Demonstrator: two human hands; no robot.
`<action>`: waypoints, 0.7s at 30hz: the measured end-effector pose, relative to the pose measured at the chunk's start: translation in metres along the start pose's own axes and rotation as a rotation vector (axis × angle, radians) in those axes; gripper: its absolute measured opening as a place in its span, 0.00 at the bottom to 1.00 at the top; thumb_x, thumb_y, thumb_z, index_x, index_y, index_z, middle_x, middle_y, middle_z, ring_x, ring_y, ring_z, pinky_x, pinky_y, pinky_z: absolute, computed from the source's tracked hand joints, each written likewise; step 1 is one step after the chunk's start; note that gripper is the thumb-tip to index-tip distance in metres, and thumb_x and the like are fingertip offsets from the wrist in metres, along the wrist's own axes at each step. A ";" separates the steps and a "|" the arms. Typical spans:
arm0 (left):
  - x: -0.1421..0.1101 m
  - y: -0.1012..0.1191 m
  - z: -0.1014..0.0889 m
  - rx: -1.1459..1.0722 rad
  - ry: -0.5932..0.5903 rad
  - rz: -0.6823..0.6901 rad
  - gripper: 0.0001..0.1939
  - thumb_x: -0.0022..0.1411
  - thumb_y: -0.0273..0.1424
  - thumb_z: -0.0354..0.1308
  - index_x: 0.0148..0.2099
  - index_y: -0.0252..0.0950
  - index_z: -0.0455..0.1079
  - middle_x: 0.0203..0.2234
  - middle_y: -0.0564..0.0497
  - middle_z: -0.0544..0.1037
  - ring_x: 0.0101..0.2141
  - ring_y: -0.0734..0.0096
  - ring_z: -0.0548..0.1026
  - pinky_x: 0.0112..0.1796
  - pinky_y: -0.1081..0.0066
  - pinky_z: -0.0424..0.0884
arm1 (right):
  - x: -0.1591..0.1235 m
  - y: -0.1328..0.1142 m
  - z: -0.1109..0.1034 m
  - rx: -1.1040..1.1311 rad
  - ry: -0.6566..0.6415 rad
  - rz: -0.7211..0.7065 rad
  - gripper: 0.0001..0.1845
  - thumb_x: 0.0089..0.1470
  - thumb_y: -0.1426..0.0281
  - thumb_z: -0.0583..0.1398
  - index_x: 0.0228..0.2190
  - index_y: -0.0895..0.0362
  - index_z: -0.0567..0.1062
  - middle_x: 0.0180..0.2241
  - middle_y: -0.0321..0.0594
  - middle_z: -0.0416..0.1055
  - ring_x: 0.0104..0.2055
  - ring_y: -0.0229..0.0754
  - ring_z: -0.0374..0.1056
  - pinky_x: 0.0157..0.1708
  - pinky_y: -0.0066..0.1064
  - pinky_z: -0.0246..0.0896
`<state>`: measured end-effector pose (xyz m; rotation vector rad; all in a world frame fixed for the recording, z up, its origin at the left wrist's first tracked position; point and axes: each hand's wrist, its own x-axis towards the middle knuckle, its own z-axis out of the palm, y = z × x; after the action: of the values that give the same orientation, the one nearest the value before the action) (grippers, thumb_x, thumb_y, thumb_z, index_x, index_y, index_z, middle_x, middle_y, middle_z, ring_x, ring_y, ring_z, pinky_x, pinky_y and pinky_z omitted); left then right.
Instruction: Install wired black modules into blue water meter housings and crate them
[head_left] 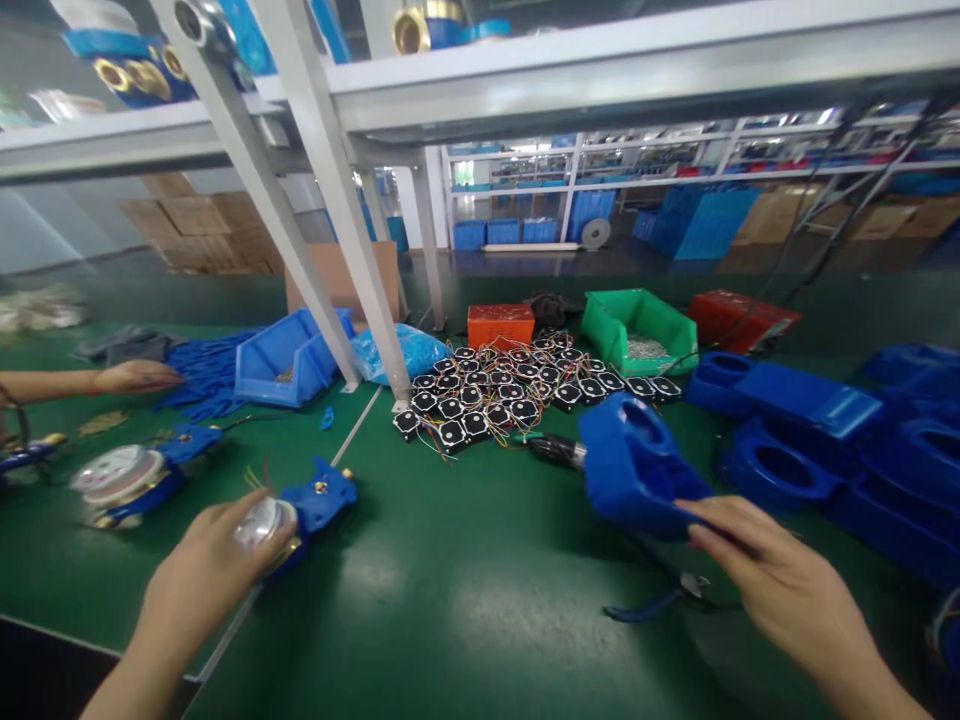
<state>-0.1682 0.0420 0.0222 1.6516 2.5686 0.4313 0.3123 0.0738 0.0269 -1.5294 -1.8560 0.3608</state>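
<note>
My left hand (217,560) is closed around the clear round top of a water meter (266,522), which has a blue bracket (322,490) at its far side and thin wires rising behind. In my right hand (780,570) is a blue plastic housing (637,465) with a round opening, pinched by its near edge and held tilted above the table. A black-and-metal screwdriver-like tool (556,450) lies just left of the housing. Below it are blue-handled pliers (649,605). Another water meter (124,475) stands farther left.
Several black square modules with wires (495,395) lie mid-table, near a green bin (637,330) and a blue bin (289,360). More blue housings (817,430) are piled right. Shelf posts (345,200) rise behind. A co-worker's hand (139,377) is at left.
</note>
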 end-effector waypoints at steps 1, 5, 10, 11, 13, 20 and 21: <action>-0.013 0.010 0.004 -0.002 -0.019 0.034 0.28 0.50 0.48 0.50 0.48 0.35 0.65 0.38 0.45 0.68 0.36 0.55 0.72 0.34 0.63 0.68 | -0.010 -0.006 0.001 0.031 -0.109 -0.064 0.20 0.51 0.57 0.51 0.32 0.59 0.73 0.33 0.40 0.64 0.33 0.30 0.63 0.34 0.17 0.60; -0.057 0.052 0.021 0.005 -0.076 0.210 0.25 0.52 0.45 0.49 0.50 0.41 0.63 0.44 0.47 0.67 0.40 0.60 0.70 0.36 0.67 0.68 | -0.044 -0.015 0.009 0.063 -0.468 -0.242 0.13 0.56 0.67 0.49 0.35 0.56 0.72 0.32 0.39 0.63 0.32 0.25 0.62 0.32 0.12 0.57; -0.093 0.103 0.037 -0.071 -0.128 0.404 0.23 0.53 0.40 0.50 0.52 0.42 0.61 0.45 0.46 0.66 0.42 0.60 0.69 0.38 0.64 0.68 | -0.060 -0.010 0.003 -0.024 -0.570 -0.304 0.13 0.57 0.69 0.47 0.35 0.56 0.71 0.32 0.39 0.62 0.32 0.25 0.61 0.31 0.11 0.56; -0.098 0.112 0.038 -0.087 -0.149 0.430 0.24 0.53 0.40 0.50 0.52 0.42 0.61 0.45 0.45 0.66 0.42 0.59 0.69 0.38 0.63 0.68 | -0.061 -0.009 -0.002 -0.046 -0.571 -0.316 0.13 0.56 0.69 0.48 0.35 0.55 0.71 0.33 0.38 0.63 0.32 0.25 0.61 0.31 0.11 0.56; -0.104 0.125 0.038 -0.146 -0.216 0.481 0.26 0.51 0.40 0.53 0.53 0.42 0.60 0.47 0.44 0.65 0.43 0.58 0.69 0.40 0.61 0.67 | -0.063 -0.006 -0.010 -0.093 -0.532 -0.336 0.11 0.55 0.68 0.50 0.34 0.53 0.72 0.34 0.36 0.64 0.34 0.25 0.63 0.33 0.10 0.58; -0.067 0.148 0.030 -0.425 -0.434 0.399 0.18 0.58 0.43 0.42 0.43 0.35 0.59 0.38 0.45 0.70 0.38 0.64 0.69 0.39 0.64 0.64 | -0.077 0.013 -0.001 -0.198 -0.137 0.220 0.28 0.50 0.51 0.48 0.43 0.59 0.68 0.36 0.42 0.64 0.31 0.33 0.64 0.32 0.22 0.64; -0.057 0.152 0.030 -0.417 -0.478 0.385 0.18 0.59 0.43 0.41 0.39 0.34 0.60 0.32 0.46 0.71 0.33 0.65 0.70 0.35 0.66 0.64 | -0.078 0.014 0.004 -0.200 -0.168 0.316 0.32 0.48 0.49 0.48 0.44 0.59 0.66 0.36 0.43 0.63 0.32 0.35 0.64 0.32 0.25 0.65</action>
<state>-0.0041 0.0554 0.0273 1.8080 1.6951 0.4780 0.3247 0.0048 -0.0106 -1.9923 -1.8193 0.4716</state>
